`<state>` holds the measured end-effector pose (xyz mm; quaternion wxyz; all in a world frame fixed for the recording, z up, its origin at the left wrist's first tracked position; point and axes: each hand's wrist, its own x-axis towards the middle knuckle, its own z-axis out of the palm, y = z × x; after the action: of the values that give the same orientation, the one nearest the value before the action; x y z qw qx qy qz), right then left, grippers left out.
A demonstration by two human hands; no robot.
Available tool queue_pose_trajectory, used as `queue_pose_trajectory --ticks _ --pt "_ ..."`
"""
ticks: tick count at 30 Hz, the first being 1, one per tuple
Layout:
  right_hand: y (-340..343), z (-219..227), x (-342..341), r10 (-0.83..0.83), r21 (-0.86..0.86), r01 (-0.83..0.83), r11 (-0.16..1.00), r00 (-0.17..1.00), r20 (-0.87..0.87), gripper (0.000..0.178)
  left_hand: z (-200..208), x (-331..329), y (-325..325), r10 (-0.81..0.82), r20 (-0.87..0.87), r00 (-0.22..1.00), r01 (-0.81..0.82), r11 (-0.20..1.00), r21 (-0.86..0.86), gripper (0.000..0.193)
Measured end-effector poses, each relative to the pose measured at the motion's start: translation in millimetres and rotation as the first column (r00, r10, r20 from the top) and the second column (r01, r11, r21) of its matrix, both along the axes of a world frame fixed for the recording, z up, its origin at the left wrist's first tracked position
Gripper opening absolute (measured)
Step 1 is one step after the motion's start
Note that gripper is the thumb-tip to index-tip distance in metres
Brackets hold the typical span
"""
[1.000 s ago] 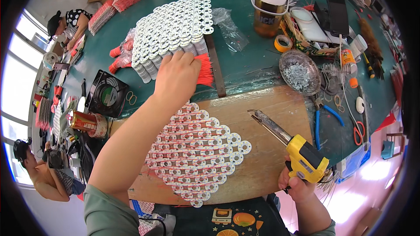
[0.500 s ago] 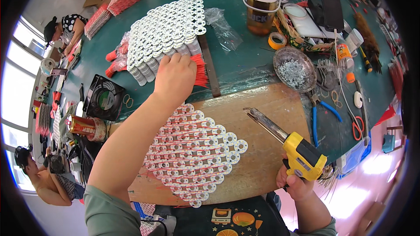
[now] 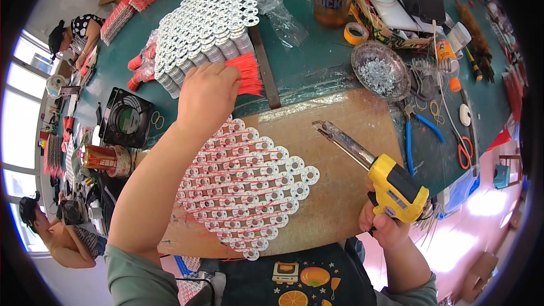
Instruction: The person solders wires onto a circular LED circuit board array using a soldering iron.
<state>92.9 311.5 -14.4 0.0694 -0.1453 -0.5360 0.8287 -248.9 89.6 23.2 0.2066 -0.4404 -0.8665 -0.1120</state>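
Observation:
My left hand [image 3: 208, 94] is closed, its fingers curled together beside a bundle of short red wires [image 3: 247, 73]. Whatever may be in the fingers is hidden. Behind it rises a stack of white round LED boards [image 3: 209, 17] joined in sheets. Below my left forearm, a diamond-shaped sheet of LED boards [image 3: 249, 181] lies on a brown board [image 3: 340, 215], with red wires running in rows across it. In my right hand [image 3: 385, 224], at the lower right, is a yellow and black soldering gun [image 3: 396, 187]. Its metal tip points up and left, above the brown board.
A dark metal bar [image 3: 265, 68] lies beside the wires. Farther right are a metal bowl of silvery bits [image 3: 381, 73], blue-handled pliers [image 3: 416, 136], orange scissors [image 3: 464, 153] and a lidded jug [image 3: 334, 0]. A black fan [image 3: 126, 118] stands left. Two people sit at far left.
My left hand has shifted left and down from the stack's front edge, uncovering more of the red wires. The soldering gun stays in my right hand. The whole view has tilted slightly.

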Motion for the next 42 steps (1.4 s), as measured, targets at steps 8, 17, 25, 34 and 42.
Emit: queue_pose_trajectory --ticks 8,17,25,34,42 --pt "-1 -1 -1 -0.022 -0.051 0.023 0.998 1.000 0.021 0.081 18 27 0 -0.034 0.186 0.982 0.064 0.986 -0.157 0.010" --pt "-2 2 -1 -0.029 -0.032 0.029 0.999 1.000 -0.001 0.086 41 48 10 -0.179 -0.016 0.984 0.138 0.808 -0.573 0.009" --pt "-3 2 0 -0.062 -0.028 0.062 0.998 0.998 0.014 0.086 42 68 36 -0.157 -0.083 0.984 0.012 0.524 -0.852 0.009" --pt "0 -2 1 -0.048 0.020 0.048 0.999 0.999 -0.003 0.085 45 72 12 -0.180 0.031 0.983 0.166 0.807 -0.567 0.017" --pt "0 7 -3 -0.022 -0.018 0.023 1.000 1.000 0.018 0.084 38 99 -5 -0.213 0.242 0.947 0.259 0.950 -0.177 0.023"
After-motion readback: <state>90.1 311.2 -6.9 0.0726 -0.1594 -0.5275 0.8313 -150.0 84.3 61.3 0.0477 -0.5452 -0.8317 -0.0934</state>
